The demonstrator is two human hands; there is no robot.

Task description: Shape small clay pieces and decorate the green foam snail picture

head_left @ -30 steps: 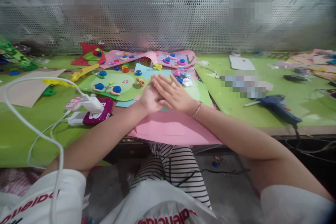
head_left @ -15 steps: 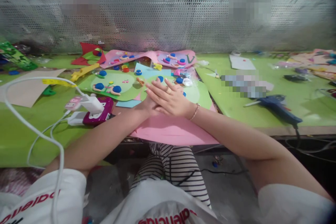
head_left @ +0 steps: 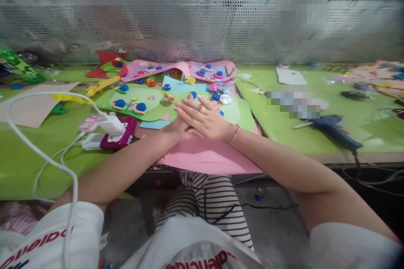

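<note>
My right hand [head_left: 206, 118] lies flat across my left hand [head_left: 180, 126], palm toward palm, its fingers stretched out and slightly apart. Most of the left hand is covered; the parts of its fingers that show look extended. Whether anything sits between the palms is hidden. Both hands are over a green foam sheet [head_left: 154, 92] bearing blue domed clay pieces [head_left: 140, 107] with pale bases. Below the wrists a pink sheet [head_left: 208, 157] reaches over the table's front edge.
A purple power strip [head_left: 128, 128] with white chargers and a looping white cable [head_left: 19, 134] is on the left. To the right lies a blue glue gun [head_left: 336, 131]. Pink decorated sheets [head_left: 179, 67] lie before a perforated metal panel [head_left: 202, 17]. A yellow tool [head_left: 102, 87] rests left of the green sheet.
</note>
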